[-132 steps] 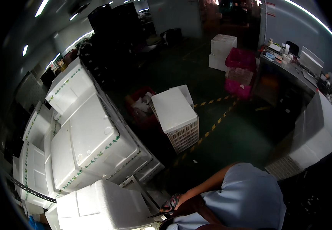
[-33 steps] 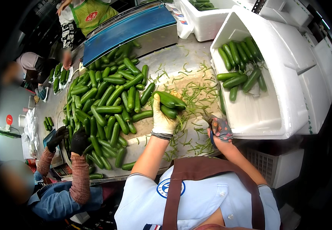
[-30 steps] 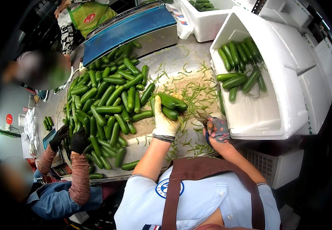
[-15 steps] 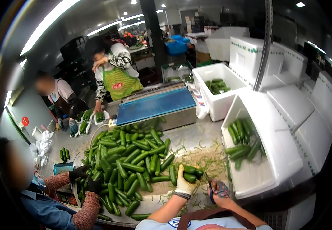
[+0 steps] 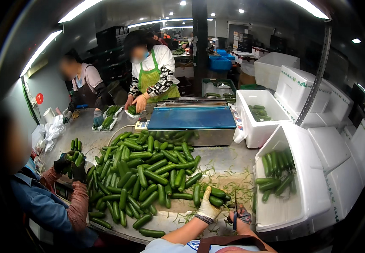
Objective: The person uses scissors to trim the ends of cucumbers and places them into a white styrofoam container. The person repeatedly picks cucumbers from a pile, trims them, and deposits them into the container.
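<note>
My left hand [image 5: 209,208], in a pale glove, is closed around a few small green cucumbers [image 5: 217,196] above the near right part of the metal table. Its thumb points up on their left side. Just to the right, my right hand [image 5: 242,216], in a dark patterned glove, grips scissors [image 5: 235,217]. Their blades point away from me, close to the cucumber tips; whether they touch, I cannot tell. Thin green trimmings [image 5: 229,179] lie scattered about both hands. A large heap of cucumbers [image 5: 138,177] spreads to the left.
Right of my hands, a white foam box [image 5: 313,185] lies tipped toward me with cucumbers [image 5: 277,168] inside. Behind it stands another foam box [image 5: 250,124]. A blue-topped machine [image 5: 191,118] sits beyond the heap. One co-worker [image 5: 43,198] handles cucumbers at left; two more stand across the table.
My view has shifted, so the scene sits differently. The scissors now point more straight away from me. The left co-worker has lifted cucumbers; the one in the green apron has lowered a hand from the face.
</note>
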Tool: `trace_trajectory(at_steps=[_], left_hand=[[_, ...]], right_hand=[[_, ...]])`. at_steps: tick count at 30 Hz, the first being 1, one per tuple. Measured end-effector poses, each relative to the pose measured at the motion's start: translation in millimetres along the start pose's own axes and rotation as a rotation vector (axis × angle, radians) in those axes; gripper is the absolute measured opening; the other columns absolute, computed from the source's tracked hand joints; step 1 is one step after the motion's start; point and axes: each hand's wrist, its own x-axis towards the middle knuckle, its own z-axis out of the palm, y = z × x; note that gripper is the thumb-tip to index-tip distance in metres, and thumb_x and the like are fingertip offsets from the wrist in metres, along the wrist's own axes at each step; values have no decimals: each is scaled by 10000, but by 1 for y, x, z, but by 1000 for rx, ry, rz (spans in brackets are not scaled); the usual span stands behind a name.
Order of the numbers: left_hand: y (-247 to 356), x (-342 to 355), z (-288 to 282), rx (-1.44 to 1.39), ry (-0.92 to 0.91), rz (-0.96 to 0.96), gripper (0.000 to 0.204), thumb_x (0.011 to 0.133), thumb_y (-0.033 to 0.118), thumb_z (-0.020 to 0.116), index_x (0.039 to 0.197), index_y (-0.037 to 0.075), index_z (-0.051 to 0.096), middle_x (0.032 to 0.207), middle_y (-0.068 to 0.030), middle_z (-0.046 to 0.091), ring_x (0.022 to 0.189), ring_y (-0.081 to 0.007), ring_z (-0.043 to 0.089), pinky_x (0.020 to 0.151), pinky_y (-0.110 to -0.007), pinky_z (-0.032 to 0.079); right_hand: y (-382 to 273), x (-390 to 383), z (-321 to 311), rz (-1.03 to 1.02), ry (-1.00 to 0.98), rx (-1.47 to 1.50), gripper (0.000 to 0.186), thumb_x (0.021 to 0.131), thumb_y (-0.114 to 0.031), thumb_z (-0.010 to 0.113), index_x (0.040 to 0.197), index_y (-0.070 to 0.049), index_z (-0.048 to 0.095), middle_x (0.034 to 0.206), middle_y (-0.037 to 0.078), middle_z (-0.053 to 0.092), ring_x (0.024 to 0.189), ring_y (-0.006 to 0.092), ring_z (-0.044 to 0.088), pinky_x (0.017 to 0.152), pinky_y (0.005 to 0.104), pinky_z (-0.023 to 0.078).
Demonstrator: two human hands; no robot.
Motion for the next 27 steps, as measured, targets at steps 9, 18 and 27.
trace_trajectory(at_steps=[9, 18, 27], left_hand=[[20, 3, 24, -70, -52, 55, 482, 757, 509, 612, 960, 75, 557, 938, -113, 606, 892, -282, 562, 790, -442, 469], [31, -7, 30, -48, -137, 144, 455, 787, 496, 583, 905, 57, 589, 898, -99, 614, 874, -258, 576, 827, -433, 461], [24, -32, 40, -39, 13, 37, 593, 710, 572, 627, 981, 47, 567, 922, -96, 605, 854, -249, 578, 751, -417, 506]], right_hand=[[8, -9, -6, -159, -121, -406, 222, 729, -180, 596, 907, -52, 565, 813, 79, 602, 701, 243, 570, 659, 339, 423], [28, -10, -4, -558, -329, -904, 493, 803, -193, 409, 1258, -6, 394, 1289, 137, 426, 1196, 291, 380, 982, 380, 317], [-3, 8, 14, -447, -12, -297, 393, 700, -66, 601, 1089, -38, 557, 1010, 92, 597, 945, 298, 534, 817, 370, 425]])
